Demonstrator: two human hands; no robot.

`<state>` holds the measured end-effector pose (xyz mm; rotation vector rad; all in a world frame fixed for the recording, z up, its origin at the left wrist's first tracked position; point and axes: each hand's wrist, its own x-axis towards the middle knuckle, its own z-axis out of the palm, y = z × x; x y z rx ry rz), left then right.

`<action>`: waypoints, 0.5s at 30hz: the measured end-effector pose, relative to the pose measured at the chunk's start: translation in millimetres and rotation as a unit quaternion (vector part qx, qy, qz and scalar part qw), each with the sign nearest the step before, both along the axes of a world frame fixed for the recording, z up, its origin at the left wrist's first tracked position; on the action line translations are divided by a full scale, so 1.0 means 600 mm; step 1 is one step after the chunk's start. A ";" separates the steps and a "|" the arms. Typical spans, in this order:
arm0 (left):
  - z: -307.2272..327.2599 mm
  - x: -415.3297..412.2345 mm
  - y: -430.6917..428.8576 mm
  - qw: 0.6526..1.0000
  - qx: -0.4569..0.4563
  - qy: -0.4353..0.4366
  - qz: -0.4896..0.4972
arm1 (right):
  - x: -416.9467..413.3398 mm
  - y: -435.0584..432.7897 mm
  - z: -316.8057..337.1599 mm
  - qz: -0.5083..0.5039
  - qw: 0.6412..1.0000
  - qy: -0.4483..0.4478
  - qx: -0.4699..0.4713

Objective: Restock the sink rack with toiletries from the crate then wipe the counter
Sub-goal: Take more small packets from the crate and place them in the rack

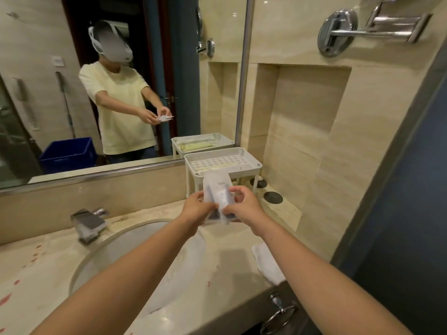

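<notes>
1. while the left hand (197,207) and right hand (244,204) are gripping soft, translucent plastic packets (217,189) from either side, the bundle is hanging just before the rack (258,163).
2. the white perforated plastic rack is holding flat pale-yellow sachets (217,167) in its top tray.
3. a white cloth (267,264) is lying on the glossy stone counter (48,262).

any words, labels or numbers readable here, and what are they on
No text here can be read.
toiletry packets, pinched between the left hand and the right hand: a short line of dark print near the top, too small and blurred to read.
white rack: no text visible.
blue crate, seen in the mirror: no text visible.
</notes>
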<state>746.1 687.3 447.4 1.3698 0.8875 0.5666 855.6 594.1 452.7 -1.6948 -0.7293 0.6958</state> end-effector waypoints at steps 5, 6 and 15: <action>0.014 0.049 0.031 1.000 0.005 -0.013 0.008 | 0.049 0.039 0.014 -0.014 1.000 -0.010 -0.007; 0.018 0.060 0.038 1.000 0.008 -0.014 0.008 | 0.062 0.048 0.016 -0.017 1.000 -0.011 -0.006; 0.043 0.199 0.121 1.000 0.007 -0.012 0.008 | 0.204 0.145 0.035 -0.015 0.999 -0.035 -0.018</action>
